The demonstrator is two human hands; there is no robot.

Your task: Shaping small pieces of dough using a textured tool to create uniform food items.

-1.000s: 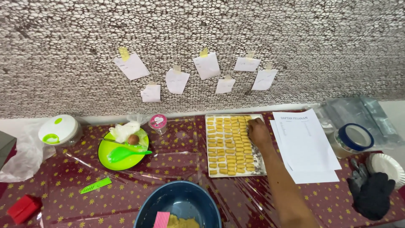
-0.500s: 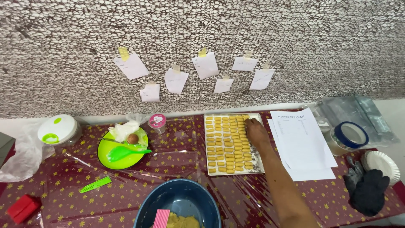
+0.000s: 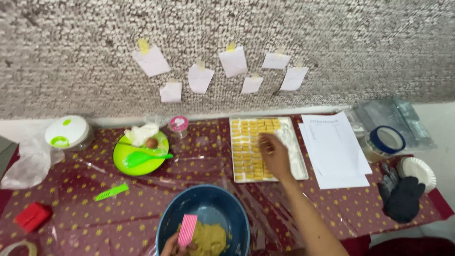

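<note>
One right hand (image 3: 274, 154) now lower over tray (image 3: 298, 161) of yellow pieces (image 3: 246, 142), moved leftward

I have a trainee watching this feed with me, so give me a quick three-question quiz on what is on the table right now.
1. True or false: the right hand is over the tray of yellow pieces.
2. What does the left hand hold at the blue bowl? A) pink comb-like tool B) green spatula C) red block
3. What lies on the green plate besides the white crumpled thing?

Key: 1 true. 2 A, the pink comb-like tool. 3 A green spatula and a small brown ball.
</note>
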